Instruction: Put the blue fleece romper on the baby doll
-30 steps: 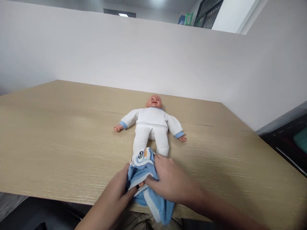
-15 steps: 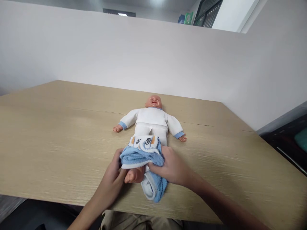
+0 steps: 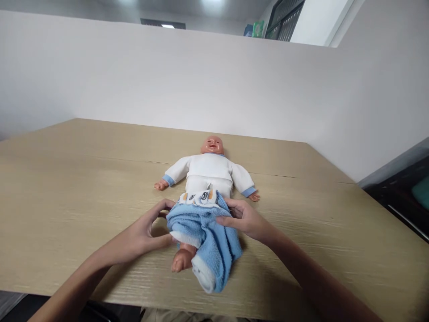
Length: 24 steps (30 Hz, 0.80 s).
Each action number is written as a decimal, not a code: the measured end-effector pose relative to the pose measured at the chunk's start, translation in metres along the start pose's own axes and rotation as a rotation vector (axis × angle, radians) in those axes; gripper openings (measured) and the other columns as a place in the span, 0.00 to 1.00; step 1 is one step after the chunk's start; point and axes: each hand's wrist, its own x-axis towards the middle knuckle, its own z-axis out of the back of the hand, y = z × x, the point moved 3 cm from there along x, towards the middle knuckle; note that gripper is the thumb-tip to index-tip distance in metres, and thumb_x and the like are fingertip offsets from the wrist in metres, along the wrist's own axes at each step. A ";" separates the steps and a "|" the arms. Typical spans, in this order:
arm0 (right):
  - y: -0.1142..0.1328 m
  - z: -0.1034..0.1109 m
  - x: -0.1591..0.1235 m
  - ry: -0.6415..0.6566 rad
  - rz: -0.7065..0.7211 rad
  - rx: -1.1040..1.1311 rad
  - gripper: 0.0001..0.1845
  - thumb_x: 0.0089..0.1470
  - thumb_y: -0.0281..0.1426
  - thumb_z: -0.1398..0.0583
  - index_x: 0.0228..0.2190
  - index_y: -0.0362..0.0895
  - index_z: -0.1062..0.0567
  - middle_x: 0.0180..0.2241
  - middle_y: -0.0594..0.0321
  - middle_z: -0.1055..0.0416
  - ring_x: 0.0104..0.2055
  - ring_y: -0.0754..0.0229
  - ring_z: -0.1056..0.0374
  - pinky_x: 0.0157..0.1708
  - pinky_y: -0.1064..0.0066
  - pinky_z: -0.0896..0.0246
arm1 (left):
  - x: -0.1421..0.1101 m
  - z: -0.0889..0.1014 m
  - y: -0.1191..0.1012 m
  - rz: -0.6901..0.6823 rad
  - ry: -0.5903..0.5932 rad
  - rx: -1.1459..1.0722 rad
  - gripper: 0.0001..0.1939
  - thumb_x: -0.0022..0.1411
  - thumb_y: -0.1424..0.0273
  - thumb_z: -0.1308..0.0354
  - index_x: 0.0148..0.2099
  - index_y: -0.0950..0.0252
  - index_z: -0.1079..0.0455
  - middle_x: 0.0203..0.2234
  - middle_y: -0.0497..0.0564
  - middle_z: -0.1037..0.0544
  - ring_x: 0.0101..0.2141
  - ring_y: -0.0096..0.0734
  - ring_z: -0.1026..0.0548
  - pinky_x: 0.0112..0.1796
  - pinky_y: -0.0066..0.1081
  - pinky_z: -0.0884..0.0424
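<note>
A baby doll (image 3: 209, 166) in a white long-sleeved top lies on its back, head toward the wall. Blue terry pants (image 3: 205, 223) with a printed white waistband are bunched round its legs. One bare foot pokes out of the left leg's white cuff; the other leg's cuff hangs with no foot visible in it. My left hand (image 3: 147, 230) curves beside the pants, thumb and fingers wide apart, tips touching the cloth. On the other side, my right hand (image 3: 246, 219) pinches the pants near the waistband, thumb on top, fingers partly hidden.
The doll rests on a wide wooden table (image 3: 100, 197). Behind it rises a white half-wall (image 3: 187, 80). A dark object with something green (image 3: 420, 197) stands beyond the table's right edge.
The rolled pants have unfolded downward, and the right leg's cloth now spreads lower. My left hand has loosened and moved left; my right hand has shifted slightly outward.
</note>
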 end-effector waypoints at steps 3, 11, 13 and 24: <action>-0.006 0.002 0.001 -0.028 -0.012 0.091 0.28 0.55 0.43 0.23 0.53 0.46 0.19 0.51 0.60 0.19 0.57 0.48 0.24 0.63 0.57 0.33 | 0.001 0.008 0.002 -0.014 0.028 0.005 0.36 0.66 0.55 0.28 0.71 0.55 0.34 0.67 0.60 0.27 0.63 0.54 0.26 0.64 0.51 0.28; -0.012 0.009 -0.003 -0.103 -0.019 0.196 0.28 0.56 0.46 0.24 0.50 0.47 0.24 0.45 0.64 0.25 0.51 0.56 0.29 0.55 0.66 0.34 | 0.053 0.009 -0.053 -0.201 0.117 0.274 0.22 0.76 0.53 0.39 0.66 0.51 0.25 0.67 0.52 0.26 0.69 0.51 0.33 0.70 0.47 0.37; -0.016 0.012 -0.003 -0.115 0.009 0.216 0.28 0.58 0.50 0.25 0.49 0.47 0.26 0.43 0.66 0.28 0.46 0.60 0.32 0.50 0.70 0.36 | 0.072 0.003 -0.069 -0.262 0.206 0.313 0.18 0.75 0.53 0.38 0.60 0.54 0.21 0.64 0.52 0.24 0.65 0.50 0.30 0.65 0.42 0.33; -0.003 0.024 -0.022 0.147 -0.070 0.165 0.27 0.55 0.52 0.25 0.43 0.44 0.21 0.38 0.66 0.29 0.40 0.60 0.34 0.41 0.71 0.40 | 0.148 -0.027 -0.074 -0.125 0.665 0.026 0.22 0.66 0.49 0.29 0.47 0.60 0.28 0.33 0.44 0.28 0.32 0.28 0.31 0.31 0.26 0.36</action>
